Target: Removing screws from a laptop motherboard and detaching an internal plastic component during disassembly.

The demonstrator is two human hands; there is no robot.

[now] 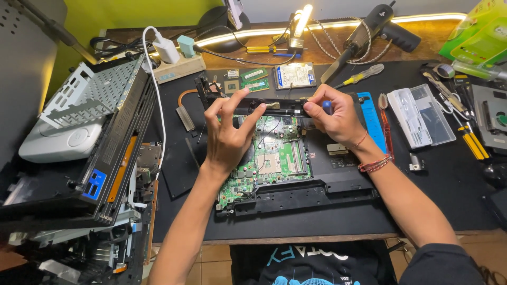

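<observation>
Opened laptop base (317, 184) lies flat on the dark mat of the worktop (433, 200), green motherboard (269, 158) exposed in its left half. Both hands work the black hinge-side strip (280, 107) along the far edge of the chassis. Left hand (228, 134): grip spread, fingertips pressing on the strip's left end, palm over the board. Right hand (332, 117): grip pinched on the strip's right end, a small blue piece showing between the fingers, too small to identify. Judgement: lift evenly at both ends, keep the left palm off the board components, and free any thin cables (264, 134) that cross the board before pulling. Memory modules (254, 79) and a hard drive (293, 75) lie just behind; a yellow-handled screwdriver (362, 76) near.
</observation>
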